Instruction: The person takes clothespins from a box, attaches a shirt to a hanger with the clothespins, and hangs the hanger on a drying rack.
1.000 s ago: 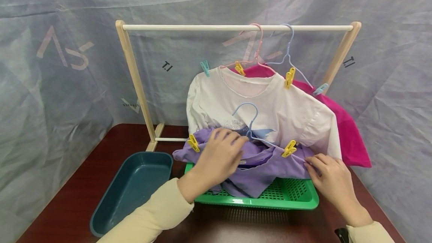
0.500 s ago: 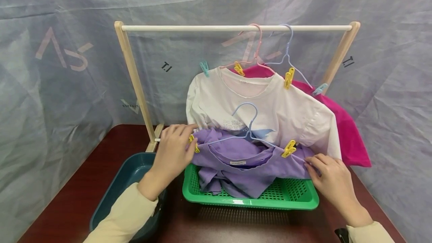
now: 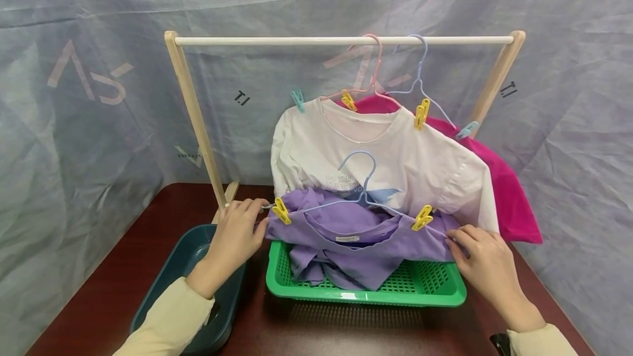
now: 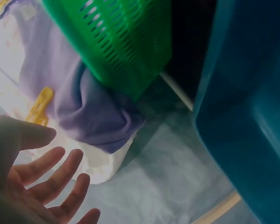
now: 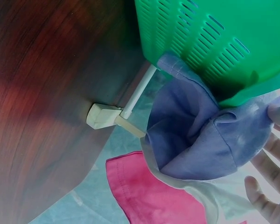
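A purple shirt (image 3: 425, 247) lies bunched over the green basket (image 3: 361, 296), a blue wire hanger (image 3: 364, 195) inside its neck. Yellow clothespins clip it on either side, one on the left (image 3: 281, 211) and one on the right (image 3: 422, 217). My left hand (image 3: 237, 235) is beside the left clothespin, near the shirt's edge. In the left wrist view, that hand's thumb and fingers (image 4: 56, 182) are apart, and nothing shows between them. Meanwhile my right hand (image 3: 487, 260) pinches the shirt's right edge between thumb and fingers.
Behind stands a rack with a white rod (image 3: 277, 41). A white shirt (image 3: 371, 158) and a magenta garment (image 3: 514, 202) hang there on hangers with clothespins. At left, a dark teal tray (image 4: 252, 140) rests on the brown table (image 3: 114, 268).
My left hand has moved left from the shirt's middle, past the left clothespin, to the shirt's outer edge, uncovering the collar and hanger. My right hand stays on the right edge.
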